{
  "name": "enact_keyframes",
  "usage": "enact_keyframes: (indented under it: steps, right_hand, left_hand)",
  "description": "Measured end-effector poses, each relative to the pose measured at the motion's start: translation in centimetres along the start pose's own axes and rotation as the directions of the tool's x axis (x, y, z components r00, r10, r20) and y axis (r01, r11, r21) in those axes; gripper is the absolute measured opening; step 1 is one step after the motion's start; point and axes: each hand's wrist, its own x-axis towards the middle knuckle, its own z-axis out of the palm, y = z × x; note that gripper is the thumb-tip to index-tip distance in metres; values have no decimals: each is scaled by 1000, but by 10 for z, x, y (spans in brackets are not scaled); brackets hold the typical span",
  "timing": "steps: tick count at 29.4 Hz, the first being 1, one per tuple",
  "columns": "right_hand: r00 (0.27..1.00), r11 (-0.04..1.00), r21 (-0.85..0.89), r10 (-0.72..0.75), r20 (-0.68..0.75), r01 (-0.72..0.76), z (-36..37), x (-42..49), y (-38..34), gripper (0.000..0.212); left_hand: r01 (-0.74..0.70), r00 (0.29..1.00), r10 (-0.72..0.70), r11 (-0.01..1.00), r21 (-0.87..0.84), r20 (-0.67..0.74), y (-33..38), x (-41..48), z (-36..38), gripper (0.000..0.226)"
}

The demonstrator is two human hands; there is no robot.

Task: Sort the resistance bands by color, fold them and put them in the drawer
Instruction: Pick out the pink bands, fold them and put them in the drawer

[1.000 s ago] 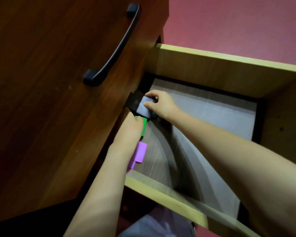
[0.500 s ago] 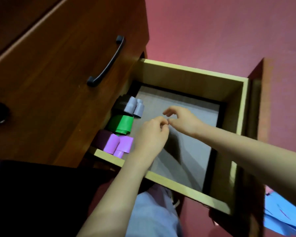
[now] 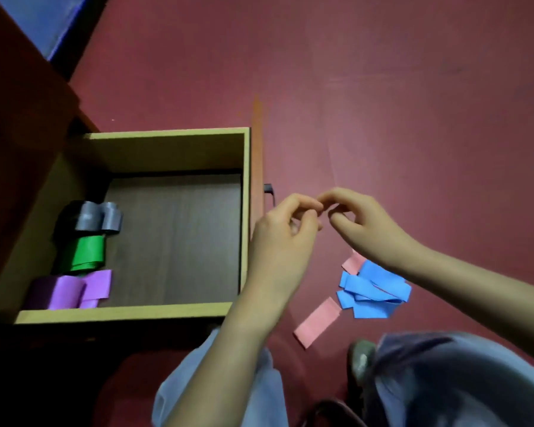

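Note:
The open wooden drawer [image 3: 167,133] holds three folded lots along its left side: grey bands [image 3: 99,217] at the back, a green band [image 3: 87,252] in the middle, purple bands [image 3: 74,289] at the front. To the right of the drawer, above the red floor, my left hand [image 3: 284,241] and my right hand [image 3: 361,223] hover with loosely curled fingers. Their fingertips meet and nothing shows between them. Below my right wrist lies a loose pile of blue bands [image 3: 373,288], with one pink band [image 3: 318,325] flat beside it and another pink band [image 3: 353,261] partly under the blue ones.
The dark wooden cabinet [image 3: 19,118] stands at the left, over the drawer's inner end. The drawer's front panel with its black handle [image 3: 270,192] is just left of my hands. My knees in light trousers [image 3: 444,380] fill the bottom of the view.
Both hands have come out of the drawer and moved right, over the floor. The grey bands stay at the drawer's back left. The view has swung right, showing the blue and pink bands.

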Motion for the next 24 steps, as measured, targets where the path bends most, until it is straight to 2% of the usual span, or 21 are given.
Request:
enact_keyframes:
  steps: [2, 4, 7, 9, 13, 16, 20, 24]
  right_hand:
    - [991, 990, 33, 134, -5, -134, -6, -19, 35, 48]
    - [945, 941, 99, 327, -9, -324, -10, -42, 78, 50]
    - [827, 808, 197, 562, 27, -555, -11, -79, 141, 44]
    - [768, 743, 219, 637, 61, -633, -10, -100, 176, 41]
    - [660, 625, 302, 751, 18, -720, 6, -122, 237, 37]
    - [602, 576, 327, 798, -27, -749, 32, -124, 276, 29]
    - [572, 591, 229, 807, -147, -774, 84, -122, 322, 21]
    - [519, 533, 173, 846, -121, -828, 141, -113, 357, 16]
  left_hand:
    - [16, 998, -14, 999, -39, 58, -2, -3, 24, 29]
    - [124, 984, -109, 987, -103, 144, -13, -7, 59, 29]
    - [455, 875, -401, 873, -177, 269, -43, -7, 103, 25]
    - [573, 804, -518, 806, -149, 292, -67, -1, 127, 23]
    - [661, 719, -607, 747, -65, 338, -118, 19, 163, 26]
    - [718, 657, -690, 695, 26, 302, -165, 33, 179, 26]
    - [801, 584, -785, 599, 13, 205, -229, 31, 190, 25]
    - [877, 468, -861, 480, 16, 199, -283, 10, 213, 25]
